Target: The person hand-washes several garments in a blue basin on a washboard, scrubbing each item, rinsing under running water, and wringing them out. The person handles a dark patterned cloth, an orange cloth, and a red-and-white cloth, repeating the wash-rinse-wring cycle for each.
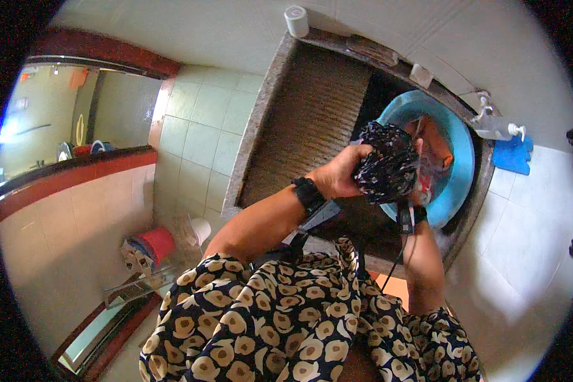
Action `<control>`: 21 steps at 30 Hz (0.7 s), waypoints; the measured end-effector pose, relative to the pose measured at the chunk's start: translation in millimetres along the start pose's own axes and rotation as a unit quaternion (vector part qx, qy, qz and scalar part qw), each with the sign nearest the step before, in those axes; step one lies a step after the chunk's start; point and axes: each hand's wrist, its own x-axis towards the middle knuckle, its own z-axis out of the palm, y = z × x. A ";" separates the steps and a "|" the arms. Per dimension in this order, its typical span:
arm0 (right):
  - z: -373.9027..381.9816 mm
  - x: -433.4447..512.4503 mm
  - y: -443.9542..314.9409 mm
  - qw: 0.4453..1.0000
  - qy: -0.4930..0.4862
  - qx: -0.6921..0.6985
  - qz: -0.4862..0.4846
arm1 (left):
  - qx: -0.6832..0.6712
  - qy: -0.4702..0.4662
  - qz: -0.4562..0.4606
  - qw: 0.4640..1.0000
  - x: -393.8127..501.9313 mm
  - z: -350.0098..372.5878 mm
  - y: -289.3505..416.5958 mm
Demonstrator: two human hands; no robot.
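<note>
A bunched dark cloth with small light specks (387,162) is squeezed between my two hands over the left rim of a light-blue plastic basin (465,167). My left hand (341,172) grips the bundle from its left side, thumb on top. On the other side my right hand (419,191) holds it, its fingers largely hidden behind the cloth. Inside the basin lie an orange-brown cloth (432,143) and a red-and-white piece (425,184). The basin stands in the right part of a stone laundry sink (255,129), beside its ribbed washboard slope (310,105).
A white cylindrical container (296,21) stands on the sink's far corner. Along the back ledge are a brush (372,50) and a whitish block (420,75). A wall tap (483,105), a clear pump bottle (499,129) and a blue item (513,155) are at the right. A red bucket (156,244) stands lower left.
</note>
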 end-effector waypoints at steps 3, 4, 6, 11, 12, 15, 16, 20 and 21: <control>35.2 24.1 20.1 1.000 0.006 -0.019 0.012 | 0.006 0.023 0.050 0.998 -37.6 -2.0 12.2; 44.0 33.6 24.1 1.000 0.001 -0.016 0.019 | 0.017 0.033 0.074 0.997 -49.9 -5.2 14.3; 55.5 53.9 21.8 0.988 -0.014 -0.045 0.144 | 0.192 0.092 0.062 0.975 -81.1 -19.0 23.9; 60.8 120.8 57.3 0.917 0.055 -0.386 0.082 | 0.697 0.364 0.180 0.591 -103.7 -72.7 28.6; 59.6 134.1 71.0 0.880 0.072 -0.466 0.049 | 0.730 0.381 0.202 0.531 -104.2 -83.0 28.7; 56.7 167.7 111.9 0.809 0.021 -0.587 0.004 | 0.799 0.437 0.163 0.379 -104.9 -107.8 34.8; 56.9 174.4 122.0 0.750 0.004 -0.656 -0.085 | 0.807 0.446 0.134 0.362 -104.3 -114.0 39.1; 63.8 178.6 137.2 0.532 0.029 -0.824 -0.192 | 0.859 0.446 0.043 0.249 -93.7 -131.8 49.8; 67.6 177.6 137.0 0.492 0.024 -0.846 -0.207 | 0.872 0.441 0.026 0.213 -88.8 -134.8 50.8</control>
